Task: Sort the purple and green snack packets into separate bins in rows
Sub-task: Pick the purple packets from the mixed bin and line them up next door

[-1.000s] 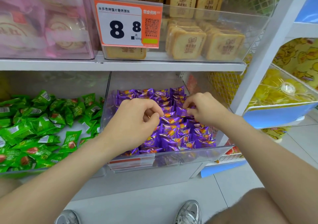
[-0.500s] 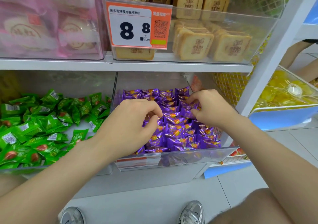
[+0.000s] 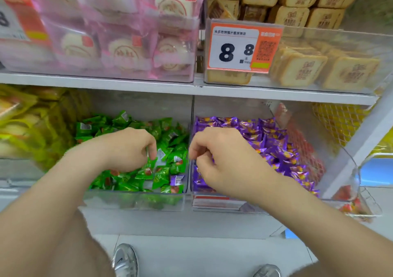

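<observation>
Fingers [image 3: 151,149] of your left hand [image 3: 125,149]: curled down onto the green packets [image 3: 163,125] in the left clear bin [image 3: 131,202]; grasp not discernible. Your right hand [image 3: 221,161]: fingers curled, over the near-left corner of the right bin [image 3: 212,209] of purple packets [image 3: 274,140]; hold likewise unclear. One stray purple packet [image 3: 177,180]: lying among the green, near-right corner of the left bin
</observation>
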